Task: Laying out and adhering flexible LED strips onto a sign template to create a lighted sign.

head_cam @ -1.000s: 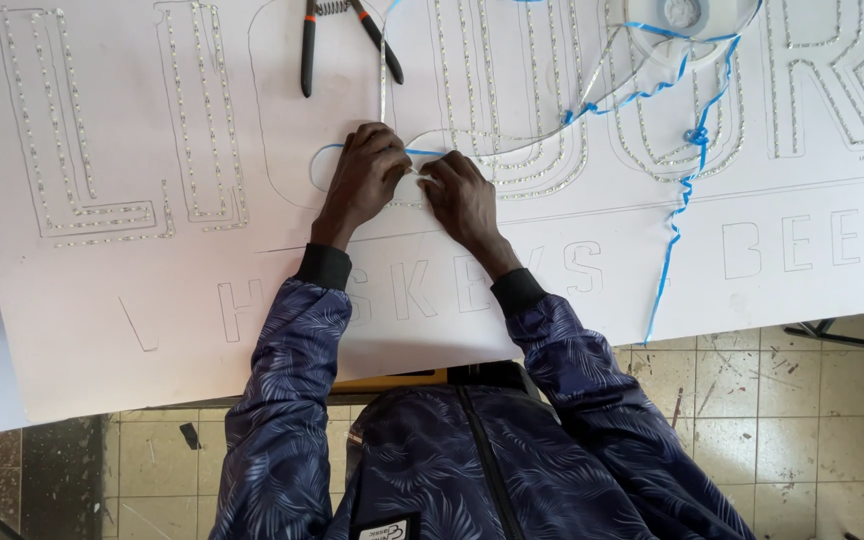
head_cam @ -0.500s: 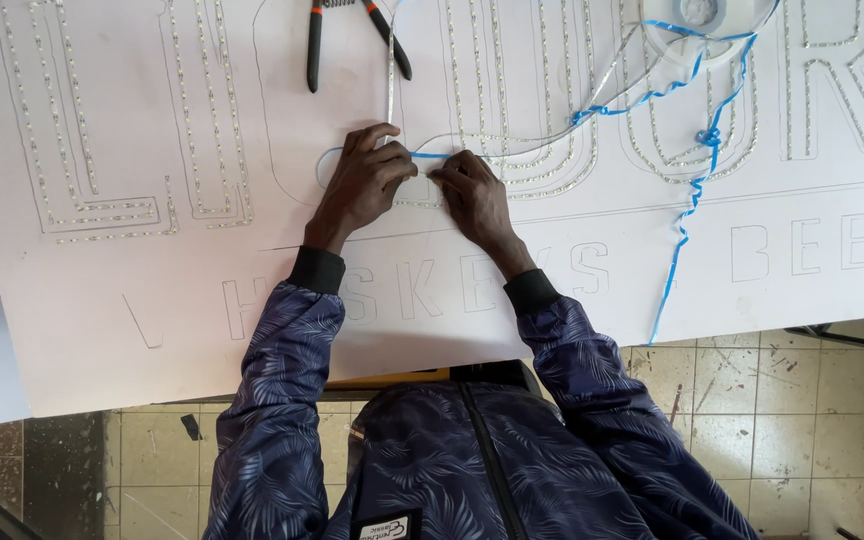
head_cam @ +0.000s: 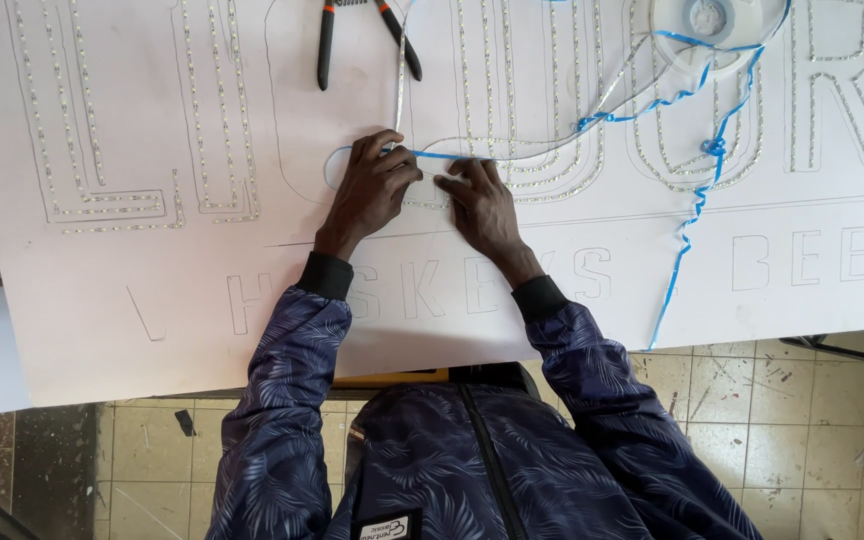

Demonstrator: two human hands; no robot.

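Note:
A large white sign board (head_cam: 152, 300) with outlined letters lies flat in front of me. Thin strips of small lights fill the big letter outlines. My left hand (head_cam: 372, 190) presses its fingers on a light strip (head_cam: 399, 90) where it bends along a curved outline. My right hand (head_cam: 482, 205) lies just beside it, fingertips pinching the blue backing tape (head_cam: 442, 156) that peels off the same strip. The two hands almost touch.
Black and orange pliers (head_cam: 357, 40) lie on the board above my hands. A clear reel (head_cam: 717, 25) sits at the top right, with loose blue tape (head_cam: 697, 190) curling down over the board's edge. Tiled floor (head_cam: 752, 400) shows below the board.
Both hands stay on the same spot of the strip. The left hand's fingers have shifted slightly along the curve, and the view has drifted a little.

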